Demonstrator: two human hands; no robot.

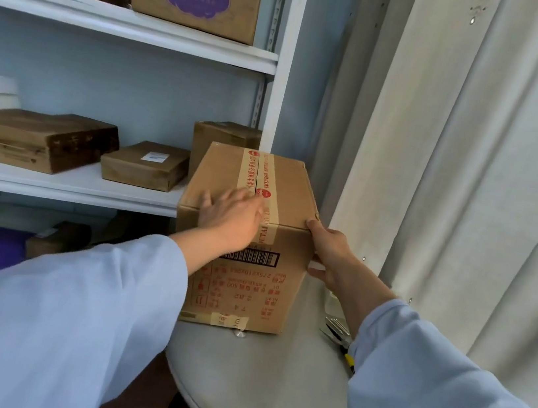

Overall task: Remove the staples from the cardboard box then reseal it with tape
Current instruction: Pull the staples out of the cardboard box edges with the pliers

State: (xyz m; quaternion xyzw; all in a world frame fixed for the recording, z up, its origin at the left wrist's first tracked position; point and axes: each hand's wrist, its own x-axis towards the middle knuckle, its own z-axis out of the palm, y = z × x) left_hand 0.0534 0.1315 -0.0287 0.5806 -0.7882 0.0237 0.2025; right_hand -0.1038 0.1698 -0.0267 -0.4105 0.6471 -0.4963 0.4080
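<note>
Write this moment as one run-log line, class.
left hand: flat on box top | right hand: gripping cardboard box corner | tape: sealed | table

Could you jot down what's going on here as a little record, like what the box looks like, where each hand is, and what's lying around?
box: cardboard box on a round table, printed tape along its top seam
left hand: left hand flat on the box top, over the tape
right hand: right hand gripping the box's right near corner
tool: partly hidden metal tool behind the right sleeve
background: shelf with other boxes
</note>
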